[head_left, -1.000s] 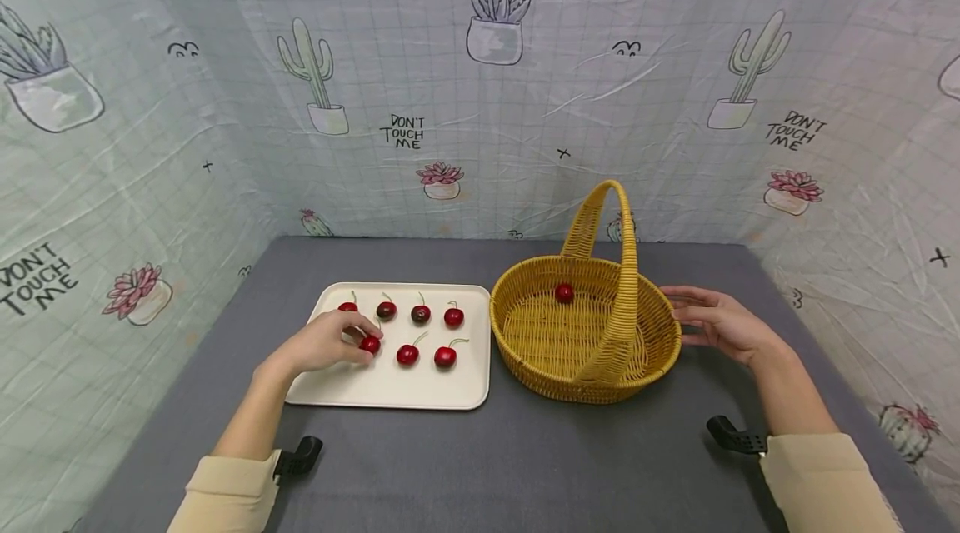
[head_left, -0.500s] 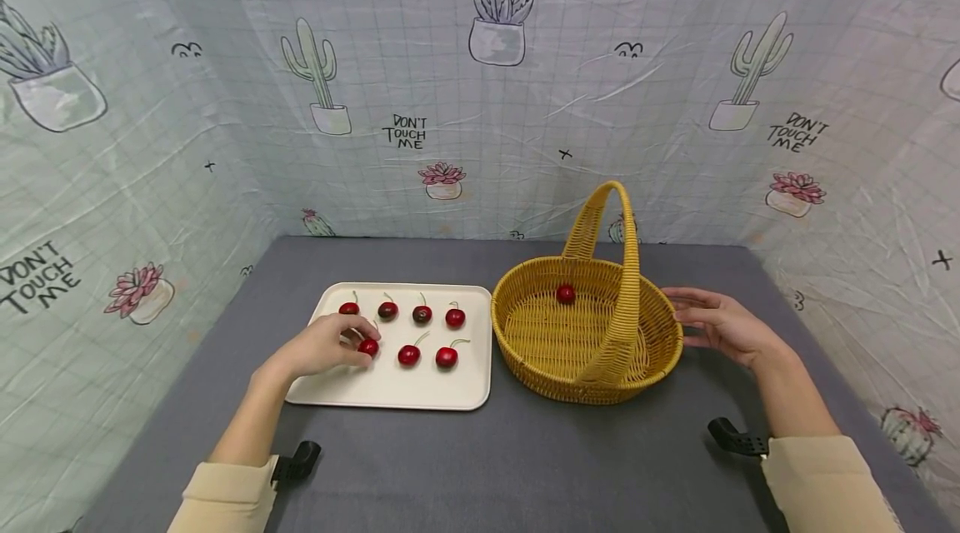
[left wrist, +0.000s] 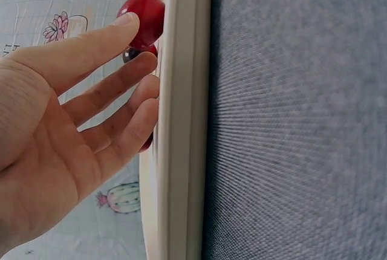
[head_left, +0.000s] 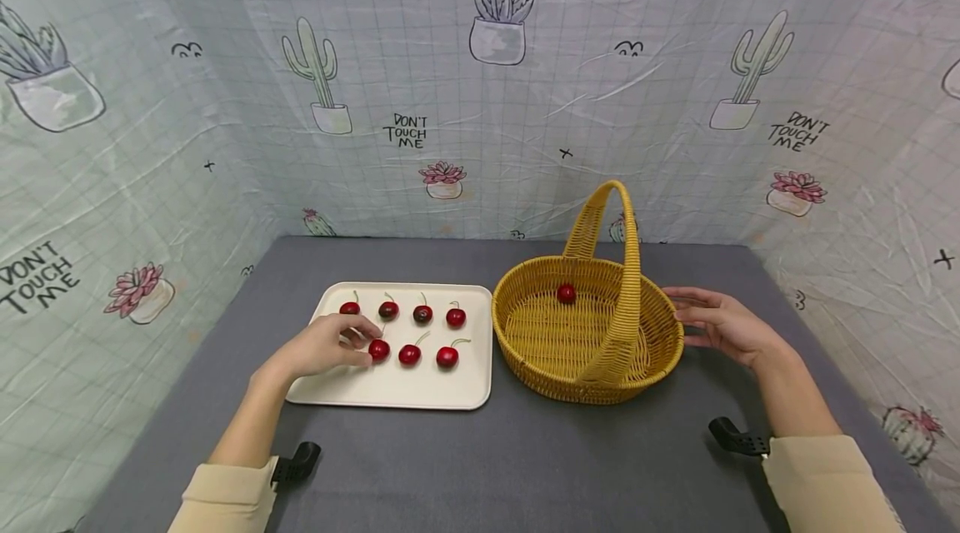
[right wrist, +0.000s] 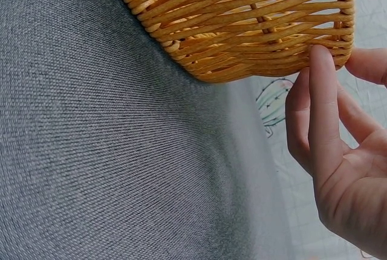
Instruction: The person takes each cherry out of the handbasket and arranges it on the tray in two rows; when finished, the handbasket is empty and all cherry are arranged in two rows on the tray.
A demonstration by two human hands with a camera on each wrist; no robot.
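My left hand (head_left: pixel 330 345) is over the left part of a cream tray (head_left: pixel 360 390). Its thumb and fingers are spread around the near side of a red cherry (head_left: pixel 378 350). In the left wrist view the thumb tip overlaps a cherry (left wrist: pixel 148 21), and the other fingers stand apart from it. At the right end of a yellow wicker basket (head_left: pixel 517 366) is my right hand (head_left: pixel 723 325). Seen from the right wrist, its extended fingertips touch the basket's woven wall (right wrist: pixel 260 24) near the rim. One cherry (head_left: pixel 566 293) lies inside the basket.
Several more stemmed cherries sit on the tray in two rows, among them a near-row cherry (head_left: pixel 447 357) and a far-row cherry (head_left: pixel 455 316). The basket's tall handle (head_left: pixel 628 291) arches over it. Grey cloth (head_left: pixel 480 466) covers the table, with printed curtains (head_left: pixel 495 125) behind.
The cherry at my left fingertips has shifted slightly right and lies more outside the fingers, which have parted a little. My right hand and the basket stay as they were.
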